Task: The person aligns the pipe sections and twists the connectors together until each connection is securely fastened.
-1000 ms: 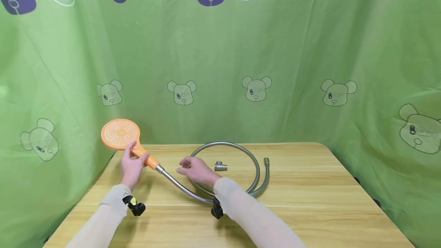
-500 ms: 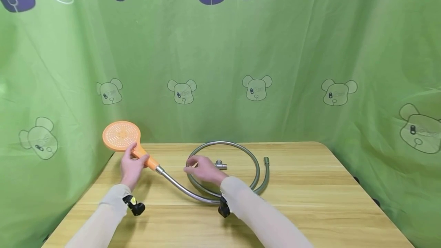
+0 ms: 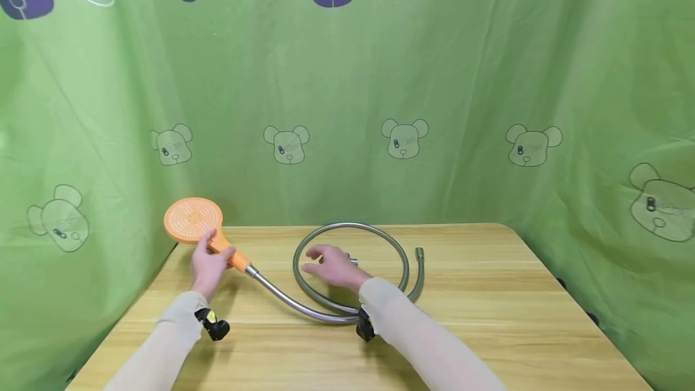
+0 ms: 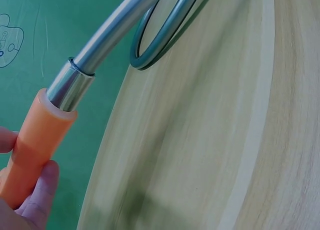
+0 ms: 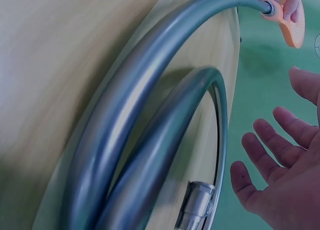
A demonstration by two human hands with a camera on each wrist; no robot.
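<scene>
An orange shower head [image 3: 192, 220] with a round, dotted spray face is tilted up at the table's left. My left hand [image 3: 209, 267] grips its handle, thumb on one side and fingers on the other. A silvery metal collar [image 4: 70, 87] joins the handle to a grey shower hose [image 3: 304, 308], which coils into a loop mid-table. My right hand [image 3: 335, 266] hovers over that loop, fingers spread and holding nothing in the right wrist view. Partly hidden behind it lies a small chrome valve fitting [image 3: 353, 261], its end [image 5: 196, 205] visible in the right wrist view.
The hose's free end [image 3: 420, 254] points toward the back, right of the loop. A light wooden table [image 3: 516, 300] carries everything. Green printed curtain [image 3: 347, 186] closes in the back and both sides. A black wrist camera [image 3: 217, 326] sits at the left cuff.
My right hand has moved right, away from the shower head and over the hose loop, covering most of the valve fitting. The shower head's face has dipped slightly, still in my left hand.
</scene>
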